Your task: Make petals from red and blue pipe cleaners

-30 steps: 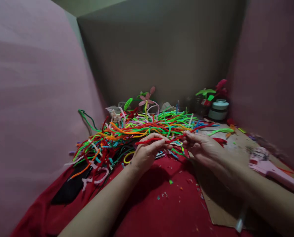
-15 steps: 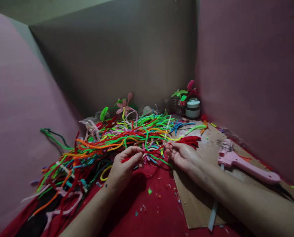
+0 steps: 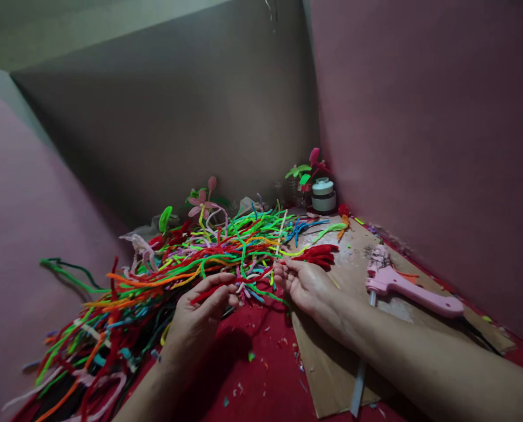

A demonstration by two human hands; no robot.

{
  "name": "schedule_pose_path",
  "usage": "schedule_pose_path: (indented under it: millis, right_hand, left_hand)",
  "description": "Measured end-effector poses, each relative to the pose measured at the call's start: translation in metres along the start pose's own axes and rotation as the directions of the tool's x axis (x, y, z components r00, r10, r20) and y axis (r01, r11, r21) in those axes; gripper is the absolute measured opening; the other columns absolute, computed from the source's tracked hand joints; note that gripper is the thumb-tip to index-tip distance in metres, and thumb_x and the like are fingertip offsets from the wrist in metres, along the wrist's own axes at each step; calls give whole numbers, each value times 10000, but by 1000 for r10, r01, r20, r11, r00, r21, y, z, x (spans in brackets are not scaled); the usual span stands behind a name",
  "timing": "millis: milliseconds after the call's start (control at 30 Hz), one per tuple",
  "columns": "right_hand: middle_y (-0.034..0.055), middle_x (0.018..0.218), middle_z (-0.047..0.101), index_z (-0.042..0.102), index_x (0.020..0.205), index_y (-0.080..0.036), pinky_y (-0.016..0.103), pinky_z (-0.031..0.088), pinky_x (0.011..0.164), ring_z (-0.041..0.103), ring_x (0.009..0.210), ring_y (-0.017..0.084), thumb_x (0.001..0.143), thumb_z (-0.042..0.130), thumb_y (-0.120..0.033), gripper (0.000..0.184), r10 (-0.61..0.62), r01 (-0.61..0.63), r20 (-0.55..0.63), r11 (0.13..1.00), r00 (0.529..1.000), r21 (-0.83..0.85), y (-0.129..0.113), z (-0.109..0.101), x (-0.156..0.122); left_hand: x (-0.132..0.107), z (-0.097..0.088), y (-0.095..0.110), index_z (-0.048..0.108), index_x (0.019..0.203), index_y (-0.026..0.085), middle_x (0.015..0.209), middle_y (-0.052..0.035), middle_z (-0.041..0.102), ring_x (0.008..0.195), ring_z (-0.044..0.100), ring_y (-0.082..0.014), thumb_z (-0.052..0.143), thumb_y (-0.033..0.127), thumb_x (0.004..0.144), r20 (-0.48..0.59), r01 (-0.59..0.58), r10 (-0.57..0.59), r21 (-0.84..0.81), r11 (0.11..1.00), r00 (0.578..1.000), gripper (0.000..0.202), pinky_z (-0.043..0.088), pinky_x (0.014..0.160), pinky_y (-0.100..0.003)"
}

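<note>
A red pipe cleaner (image 3: pixel 212 291) runs between my two hands above the red cloth. My left hand (image 3: pixel 202 313) is closed on it, with thumb and fingers pinching its length. At its other end, my right hand (image 3: pixel 308 287) is turned partly palm up, its thumb and curled fingertips closed around the red strand. Just beyond the right hand lies a bundle of red fuzzy loops (image 3: pixel 318 256); whether it joins the held strand I cannot tell. A large tangled pile of coloured pipe cleaners (image 3: pixel 226 246) spreads behind and left of my hands.
A pink glue gun (image 3: pixel 413 293) with a glue stick rests on the cardboard (image 3: pixel 327 375) at right. A white-lidded jar (image 3: pixel 323 195) and fuzzy flowers (image 3: pixel 202 205) stand near the back wall. Small scraps dot the red cloth (image 3: pixel 261 375). Pink walls rise on both sides.
The view has shifted, so the scene sits further left. More of the red pipe cleaner shows along my left fingers. Both hands keep their hold, about as far apart as before.
</note>
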State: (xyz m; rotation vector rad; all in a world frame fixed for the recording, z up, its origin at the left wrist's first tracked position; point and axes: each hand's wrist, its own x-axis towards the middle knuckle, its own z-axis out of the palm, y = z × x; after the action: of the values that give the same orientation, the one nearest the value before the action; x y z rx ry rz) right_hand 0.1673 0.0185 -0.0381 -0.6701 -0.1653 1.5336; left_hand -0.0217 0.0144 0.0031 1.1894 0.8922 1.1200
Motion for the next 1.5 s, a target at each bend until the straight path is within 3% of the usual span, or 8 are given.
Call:
schedule_pose_path:
  millis: [167, 267, 367, 500, 633, 900, 1200, 1500]
  right_hand:
    - [40, 530, 568, 560, 653, -126, 252, 464, 537, 521, 469, 106, 860, 469, -160, 229, 72, -71, -8, 997, 997, 42, -1, 10, -12]
    - [38, 564, 604, 568, 638, -146, 279, 486, 609, 563, 536, 122, 863, 483, -221, 252, 55, -62, 80, 994, 995, 94, -9, 16, -18]
    - [44, 653, 650, 568, 621, -148, 309, 485, 719, 600, 641, 135, 841, 535, -239, 240, 6, -62, 306, 983, 952, 174, -17, 21, -25]
    - [-40, 405, 479, 549, 598, -166, 310, 475, 731, 510, 466, 99, 847, 546, -270, 270, 23, -94, 444, 986, 896, 138, -12, 26, -35]
    - [-57, 363, 400, 567, 634, -153, 291, 470, 623, 398, 383, 77, 890, 453, -238, 293, 111, -144, 376, 988, 920, 60, 0, 24, -36]
    - [-68, 417, 411, 603, 797, -110, 223, 350, 464, 329, 365, 48, 849, 492, -198, 151, 156, -162, 321, 987, 934, -9, -2, 12, -26]
    - [-87, 344, 307, 588, 693, -131, 211, 247, 405, 190, 332, 43, 867, 469, -261, 248, 81, -73, 346, 997, 935, -37, -9, 12, -24]
    - [-119, 322, 234, 605, 834, -106, 182, 251, 363, 141, 299, 37, 867, 470, -159, 149, 20, -6, 266, 998, 964, -55, -16, 14, -27]
  left_hand:
    - [6, -5, -1, 689, 842, 107, 662, -62, 668, 583, 613, -113, 760, 215, 625, 2, -15, 16, -166, 986, 1000, 253, 502, 596, -195]
    - [9, -7, 1, 682, 811, 120, 831, -89, 692, 767, 651, -191, 682, 288, 722, -35, -15, 5, -291, 957, 999, 190, 542, 675, -295]
    - [10, -4, 9, 648, 740, 145, 838, -61, 689, 881, 641, -206, 470, 273, 876, -113, -21, -37, -472, 881, 993, 258, 531, 783, -412]
    - [3, 3, 21, 620, 746, 136, 419, 36, 460, 428, 511, -74, 267, 200, 943, -131, -7, -79, -556, 831, 988, 410, 522, 570, -244]
    - [0, 0, 25, 623, 834, 88, 364, 84, 288, 280, 263, -36, 379, 174, 911, -67, -30, 1, -425, 905, 998, 270, 332, 331, -160]
    - [11, -21, 23, 612, 980, 97, 481, 63, 401, 303, 259, -9, 489, 181, 857, -74, 19, -35, -202, 979, 997, 194, 268, 304, -136]
    - [10, -25, 25, 615, 980, 44, 366, 89, 321, 321, 306, -40, 491, 119, 827, -123, 19, -46, -206, 978, 991, 210, 437, 425, -216]
    - [7, -22, 24, 606, 919, 68, 354, 109, 294, 304, 266, -29, 496, 136, 842, -80, -14, -14, -330, 944, 997, 150, 380, 419, -194]
